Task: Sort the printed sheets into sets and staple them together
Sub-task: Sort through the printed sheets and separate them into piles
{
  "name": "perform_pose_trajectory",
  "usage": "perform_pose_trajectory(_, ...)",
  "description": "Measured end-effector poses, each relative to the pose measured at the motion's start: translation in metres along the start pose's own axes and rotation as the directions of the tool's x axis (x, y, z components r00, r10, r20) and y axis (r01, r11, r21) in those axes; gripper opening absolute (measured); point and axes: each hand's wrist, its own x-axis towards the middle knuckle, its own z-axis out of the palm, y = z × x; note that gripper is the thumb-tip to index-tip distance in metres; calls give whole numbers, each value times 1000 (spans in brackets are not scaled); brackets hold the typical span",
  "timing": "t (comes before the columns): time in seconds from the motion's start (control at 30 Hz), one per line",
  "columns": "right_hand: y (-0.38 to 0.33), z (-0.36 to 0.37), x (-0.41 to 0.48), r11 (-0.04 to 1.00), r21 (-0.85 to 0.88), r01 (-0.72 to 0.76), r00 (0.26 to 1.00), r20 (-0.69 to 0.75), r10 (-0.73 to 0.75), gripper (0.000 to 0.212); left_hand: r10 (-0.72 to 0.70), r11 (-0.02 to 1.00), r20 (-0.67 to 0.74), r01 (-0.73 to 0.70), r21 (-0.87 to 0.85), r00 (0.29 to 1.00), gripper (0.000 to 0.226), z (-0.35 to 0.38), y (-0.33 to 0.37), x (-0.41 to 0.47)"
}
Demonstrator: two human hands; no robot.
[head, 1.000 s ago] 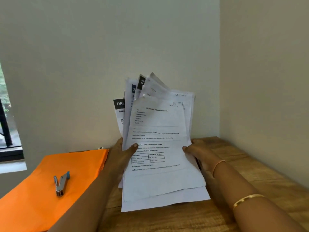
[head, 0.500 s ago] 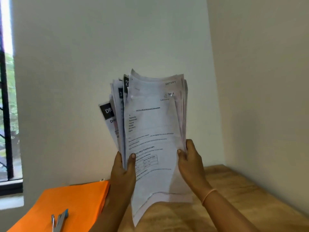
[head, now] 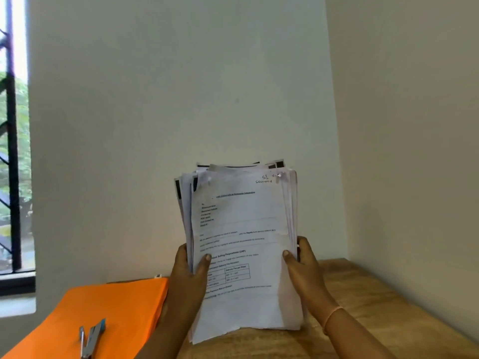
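A thick stack of printed sheets (head: 239, 229) stands upright on its lower edge on the wooden table (head: 368, 307), squared up, with a form page in front. My left hand (head: 188, 278) grips its left side, thumb on the front page. My right hand (head: 303, 268) grips the right side in the same way. A metal stapler (head: 90, 338) with a blue end lies open on an orange folder (head: 111, 314) at the lower left.
The table sits in a corner: a white wall (head: 181, 99) runs behind it and another wall (head: 414, 151) closes the right side. A barred window (head: 13, 151) is at the far left.
The fanned, uneven sheets have been gathered into one squared stack and lowered until the bottom edge meets the table. Both hands kept their hold on its sides.
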Motion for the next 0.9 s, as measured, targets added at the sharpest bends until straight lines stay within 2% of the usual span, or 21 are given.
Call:
perform_pose_trajectory(0.13,-2,-3,2,999,6,36,999,-22,-36,22,27,999,-14,-27,-38,1000,23,-3,-2,3)
perform_pose_trajectory(0.23,-4,-7,5,998,27,60,998,-24,-59,21,40,996,-28,-43,-84,999,32,-4,-3,5)
perform_pose_trajectory(0.33,-3,-11,6,997,83,-4,1000,-4,5,23,12,992,-24,-15,-126,1000,43,-5,-5,7)
perform_pose_trajectory(0.47,-1,-13,3,989,121,-82,996,32,79,28,-43,989,11,44,-140,999,32,-5,-6,6)
perform_pose_trajectory(0.7,-2,-10,4,984,176,-20,1000,21,17,15,-153,943,124,182,-278,981,27,-6,2,6)
perform_pose_trajectory(0.77,-2,-13,5,980,198,8,1000,3,-9,16,-169,921,184,222,-319,968,33,-6,3,7)
perform_pose_trajectory(0.83,0,-14,4,978,208,-3,1000,13,0,17,-201,905,234,272,-328,951,49,-5,0,9)
perform_pose_trajectory(0.9,5,-12,3,979,198,-48,998,49,39,15,-242,911,291,320,-261,926,67,-4,-3,9)
